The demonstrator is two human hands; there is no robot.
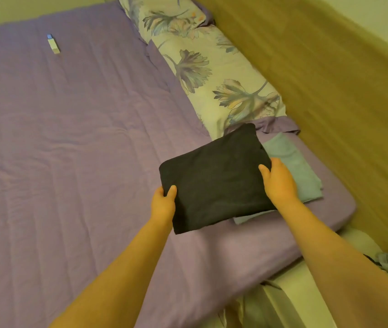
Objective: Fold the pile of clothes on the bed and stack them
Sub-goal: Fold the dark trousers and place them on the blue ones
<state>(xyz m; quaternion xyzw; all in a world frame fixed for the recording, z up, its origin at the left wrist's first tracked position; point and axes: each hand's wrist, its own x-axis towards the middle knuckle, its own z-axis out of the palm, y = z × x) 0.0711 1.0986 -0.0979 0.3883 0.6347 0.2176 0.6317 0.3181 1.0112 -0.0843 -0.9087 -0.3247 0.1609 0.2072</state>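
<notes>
Far off to the left of both hands, a small white tube (53, 44) lies on the purple sheet of the bed (70, 138), taking no part in the work. The left hand (163, 202) pinches the near-left edge of a folded dark garment (214, 178), thumb on top and fingers tucked beneath. The right hand (278, 180) grips the garment's right edge the same way, thumb over the top and fingers under. Just beyond and beneath the right hand lies a folded teal garment (299, 171), partly covered by the dark one; a floral pillow (211, 67) sits further out past the fingertips. This looks like the stacking step: folding seems finished for this piece. The next move likely calls for squaring the dark garment over the teal one, lowering it flat, then sliding both sets of fingers out without disturbing the fold.
</notes>
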